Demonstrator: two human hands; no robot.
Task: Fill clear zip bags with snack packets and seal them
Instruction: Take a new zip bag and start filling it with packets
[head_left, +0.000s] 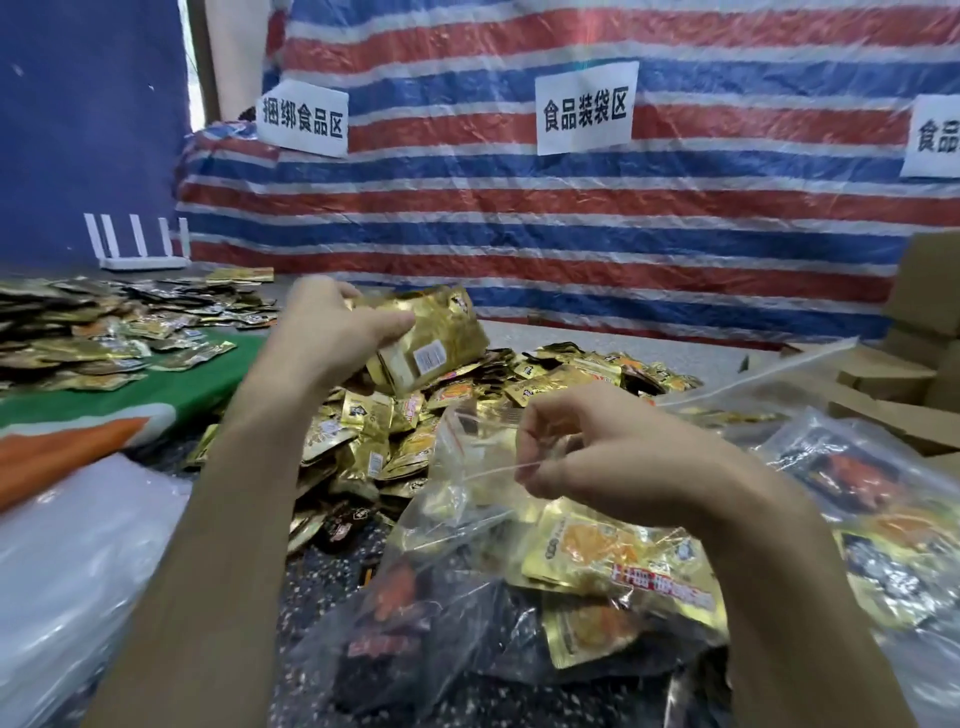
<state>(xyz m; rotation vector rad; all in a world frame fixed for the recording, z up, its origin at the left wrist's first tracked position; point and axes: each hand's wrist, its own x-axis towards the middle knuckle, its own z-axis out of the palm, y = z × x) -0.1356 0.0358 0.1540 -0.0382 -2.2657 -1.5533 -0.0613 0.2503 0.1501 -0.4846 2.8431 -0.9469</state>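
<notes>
1. Where fingertips of the right hand curl together, they pinch the rim of the clear zip bag at 6 o'clock; print on the packets inside is blurred.
2. The left hand clamps a gold foil packet stack at 10 o'clock.
3. A paper sign at 12 o'clock reads 食品装袋区; another sign at 2 o'clock is cut off.

Gold snack packets, red-blue-white striped tarp, green cloth

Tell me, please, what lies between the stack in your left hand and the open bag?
A pile of gold packets lies between the stack and the bag, in the head view.
</notes>
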